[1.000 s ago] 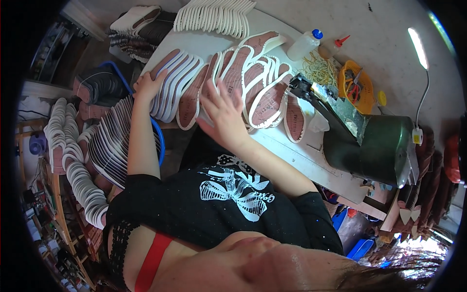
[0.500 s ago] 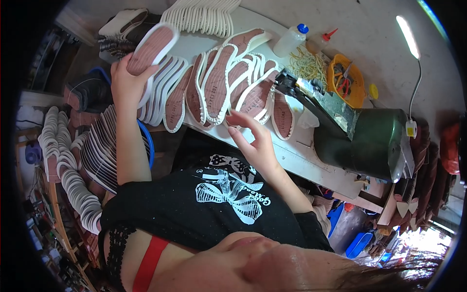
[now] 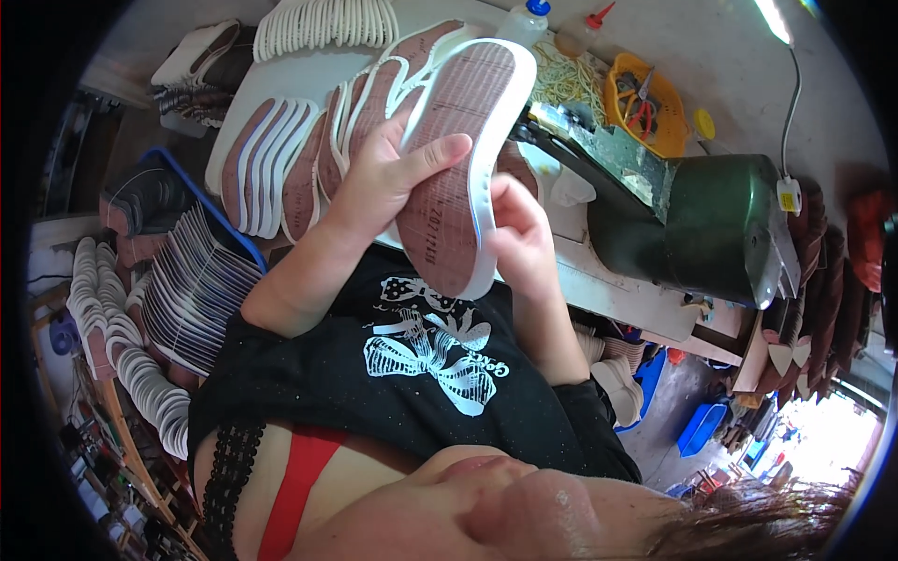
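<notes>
While the left hand (image 3: 379, 182) grips the brown shoe sole (image 3: 458, 159) at frame centre, the right hand (image 3: 519, 234) pinches its white rim.

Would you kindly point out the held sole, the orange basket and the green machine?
sole (image 3: 458, 159), head view, on its brown patterned face.
orange basket (image 3: 675, 131), head view, on its rim.
green machine (image 3: 711, 224), head view, on its rounded body.

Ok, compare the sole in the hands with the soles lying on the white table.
The held sole is lifted, gripped by the left hand and right hand; the table soles lie overlapping in a row. The held one shows its whole brown face; those show only strips. Both have brown faces with white rims.
</notes>
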Demonstrator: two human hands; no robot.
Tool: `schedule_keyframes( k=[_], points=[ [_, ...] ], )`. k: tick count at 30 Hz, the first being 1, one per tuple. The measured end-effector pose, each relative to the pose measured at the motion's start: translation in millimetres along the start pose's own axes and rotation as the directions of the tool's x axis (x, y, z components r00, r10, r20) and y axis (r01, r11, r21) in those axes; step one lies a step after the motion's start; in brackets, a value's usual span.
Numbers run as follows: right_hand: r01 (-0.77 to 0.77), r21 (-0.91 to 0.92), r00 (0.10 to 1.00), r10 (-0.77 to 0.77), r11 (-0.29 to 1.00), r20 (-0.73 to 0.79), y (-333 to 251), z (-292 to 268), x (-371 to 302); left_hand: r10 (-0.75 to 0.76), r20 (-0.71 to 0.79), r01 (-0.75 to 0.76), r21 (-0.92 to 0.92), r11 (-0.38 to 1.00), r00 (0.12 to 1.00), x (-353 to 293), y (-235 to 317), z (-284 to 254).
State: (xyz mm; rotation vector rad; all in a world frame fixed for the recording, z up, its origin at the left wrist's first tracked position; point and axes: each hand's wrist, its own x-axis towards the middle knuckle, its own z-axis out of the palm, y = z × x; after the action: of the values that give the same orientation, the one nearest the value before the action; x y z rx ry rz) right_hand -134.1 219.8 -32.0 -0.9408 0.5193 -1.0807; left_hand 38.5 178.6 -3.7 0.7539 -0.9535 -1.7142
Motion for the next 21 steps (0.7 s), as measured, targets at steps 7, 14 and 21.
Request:
schedule_keyframes(
  k=[7,14,21],
  points=[
    [-0.029,0.387,0.995,0.064,0.922,-0.078,8,-11,12,-0.069,0.098,0.075,-0.057,0.996,0.993,-5,-14,26],
    [-0.304,-0.331,0.953,0.283,0.893,-0.111,-38,-19,15,0.01,0.012,-0.013,0.299,0.954,1.0,3,-21,8],
    [-0.259,-0.387,0.965,0.217,0.885,-0.148,-31,-17,6,-0.055,0.088,0.019,0.372,0.928,0.995,6,-21,6]
  ],
)
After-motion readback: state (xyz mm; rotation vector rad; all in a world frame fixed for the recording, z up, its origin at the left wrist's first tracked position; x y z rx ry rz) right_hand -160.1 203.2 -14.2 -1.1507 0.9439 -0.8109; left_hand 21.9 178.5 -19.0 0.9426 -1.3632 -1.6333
